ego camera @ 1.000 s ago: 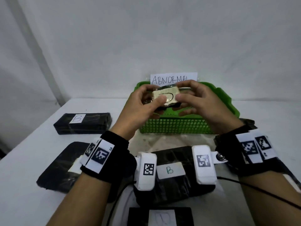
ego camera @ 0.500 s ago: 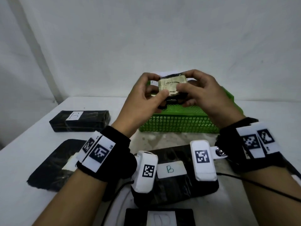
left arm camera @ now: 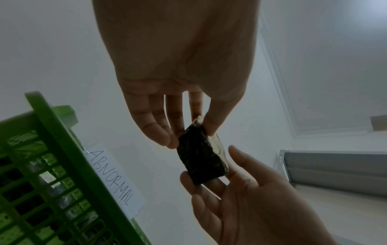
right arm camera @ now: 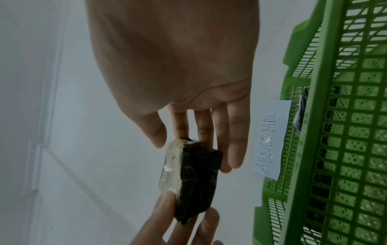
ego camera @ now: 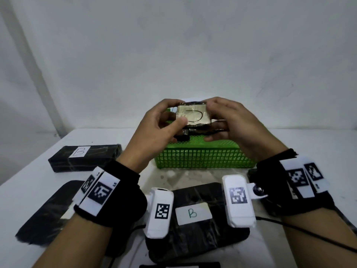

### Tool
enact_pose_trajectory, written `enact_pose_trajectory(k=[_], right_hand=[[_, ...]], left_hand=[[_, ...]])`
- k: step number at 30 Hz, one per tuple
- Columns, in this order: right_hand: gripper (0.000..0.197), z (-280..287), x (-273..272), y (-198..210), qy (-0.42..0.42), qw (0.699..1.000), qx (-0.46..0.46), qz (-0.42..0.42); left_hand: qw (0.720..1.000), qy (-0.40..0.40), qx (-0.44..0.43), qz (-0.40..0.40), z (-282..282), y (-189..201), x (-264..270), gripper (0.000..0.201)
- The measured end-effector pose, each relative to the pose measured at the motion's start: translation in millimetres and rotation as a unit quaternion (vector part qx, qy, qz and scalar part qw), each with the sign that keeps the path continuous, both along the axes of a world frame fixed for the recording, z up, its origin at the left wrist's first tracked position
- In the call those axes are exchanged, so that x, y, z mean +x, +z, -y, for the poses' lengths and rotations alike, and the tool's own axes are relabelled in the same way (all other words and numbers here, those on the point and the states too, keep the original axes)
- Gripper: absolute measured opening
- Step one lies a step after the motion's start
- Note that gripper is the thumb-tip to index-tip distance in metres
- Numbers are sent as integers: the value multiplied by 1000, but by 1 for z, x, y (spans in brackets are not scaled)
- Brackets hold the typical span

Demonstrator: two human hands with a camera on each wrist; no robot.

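Observation:
A small black-wrapped block [ego camera: 193, 118] with a cream label bearing a hand-drawn loop is held up in the air over the green mesh basket [ego camera: 202, 157]. My left hand [ego camera: 173, 121] pinches its left end between thumb and fingers. My right hand [ego camera: 218, 117] pinches the right end. The left wrist view shows the block [left arm camera: 201, 160] edge-on between both hands, its black side facing the basket [left arm camera: 52, 165]. The right wrist view has the same block [right arm camera: 194, 180] with the cream face turned away from the basket [right arm camera: 335, 149].
A paper sign reading ABNORMAL [left arm camera: 113, 180] hangs on the basket's far rim, and dark wrapped items [ego camera: 181, 136] lie inside. Black packages lie on the white table: one labelled B [ego camera: 202, 235] under my wrists, another B [ego camera: 85, 156] far left, a flat one [ego camera: 44, 213] near left.
Both hands have lifted the block higher above the basket, so it now hides the ABNORMAL sign, and its labelled face is turned more towards me.

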State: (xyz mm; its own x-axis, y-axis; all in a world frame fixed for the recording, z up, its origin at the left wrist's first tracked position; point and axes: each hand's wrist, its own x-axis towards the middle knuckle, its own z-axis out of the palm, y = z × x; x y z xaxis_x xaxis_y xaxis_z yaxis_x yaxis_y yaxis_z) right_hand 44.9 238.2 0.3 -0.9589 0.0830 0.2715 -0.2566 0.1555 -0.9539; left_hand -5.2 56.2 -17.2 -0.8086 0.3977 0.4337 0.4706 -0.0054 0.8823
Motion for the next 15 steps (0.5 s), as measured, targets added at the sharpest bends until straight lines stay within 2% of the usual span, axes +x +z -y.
enact_pose_trajectory(k=[1, 5, 10, 15], right_hand=[[10, -1, 0, 0, 3, 1000, 6, -1], [23, 0, -4, -4, -22, 999, 46, -13], [22, 4, -7, -9, -49, 997, 44, -30], [19, 5, -9, -15, -48, 997, 65, -20]], left_hand=[[1000, -4, -4, 3, 1, 1, -1, 29], [1000, -6, -21, 7, 1, 6, -5, 31], [997, -12, -56, 43, -3, 13, -14, 33], [996, -4, -75, 56, 0, 4, -12, 22]])
